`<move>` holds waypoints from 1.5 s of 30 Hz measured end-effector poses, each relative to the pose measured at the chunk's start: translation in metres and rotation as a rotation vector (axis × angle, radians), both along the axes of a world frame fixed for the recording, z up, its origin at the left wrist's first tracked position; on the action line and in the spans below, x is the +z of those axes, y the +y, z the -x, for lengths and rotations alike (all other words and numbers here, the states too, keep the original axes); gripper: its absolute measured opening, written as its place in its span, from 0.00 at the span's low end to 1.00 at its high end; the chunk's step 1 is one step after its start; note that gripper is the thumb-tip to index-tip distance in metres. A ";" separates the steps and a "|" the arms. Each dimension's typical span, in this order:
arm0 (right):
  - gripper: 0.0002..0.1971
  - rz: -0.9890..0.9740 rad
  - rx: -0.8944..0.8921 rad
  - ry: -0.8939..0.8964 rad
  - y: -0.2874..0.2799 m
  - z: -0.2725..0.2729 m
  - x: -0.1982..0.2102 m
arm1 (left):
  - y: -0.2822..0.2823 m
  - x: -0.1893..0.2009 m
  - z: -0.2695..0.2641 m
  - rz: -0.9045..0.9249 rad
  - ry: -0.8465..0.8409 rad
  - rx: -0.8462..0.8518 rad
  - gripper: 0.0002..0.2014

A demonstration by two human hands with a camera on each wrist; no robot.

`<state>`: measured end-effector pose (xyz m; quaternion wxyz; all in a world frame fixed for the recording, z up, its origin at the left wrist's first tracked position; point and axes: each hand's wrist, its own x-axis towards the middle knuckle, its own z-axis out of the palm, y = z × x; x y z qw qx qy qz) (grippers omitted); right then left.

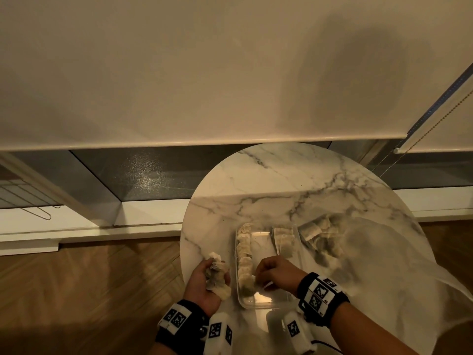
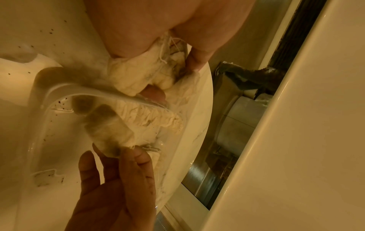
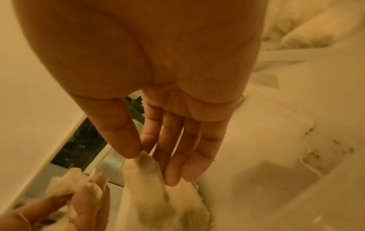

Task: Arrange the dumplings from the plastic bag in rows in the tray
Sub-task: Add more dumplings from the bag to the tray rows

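A clear plastic tray point(image 1: 266, 304) lies on the round marble table point(image 1: 281, 180). One row of pale dumplings point(image 1: 244, 252) runs along its left wall, and a shorter group point(image 1: 282, 239) sits at its far right. My right hand point(image 1: 258, 276) pinches a dumpling point(image 3: 146, 176) between thumb and fingers at the near end of the left row. Just left of the tray, my left hand point(image 1: 202, 283) grips a bunch of dumplings point(image 2: 138, 75). The plastic bag point(image 1: 384, 257) lies to the right of the tray with more dumplings point(image 1: 317, 234) inside.
The table's left edge point(image 1: 183, 242) runs right beside my left hand, with wooden floor point(image 1: 89, 290) below. A white window sill point(image 1: 76, 226) and a lowered blind point(image 1: 204, 73) lie behind the table. The loose bag covers the table's right side.
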<state>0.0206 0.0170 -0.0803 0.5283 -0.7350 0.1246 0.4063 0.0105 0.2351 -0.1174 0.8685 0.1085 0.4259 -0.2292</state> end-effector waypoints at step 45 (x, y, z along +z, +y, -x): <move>0.10 0.224 0.256 -0.829 0.049 0.007 0.017 | -0.026 0.051 0.016 -0.154 -0.132 -0.109 0.17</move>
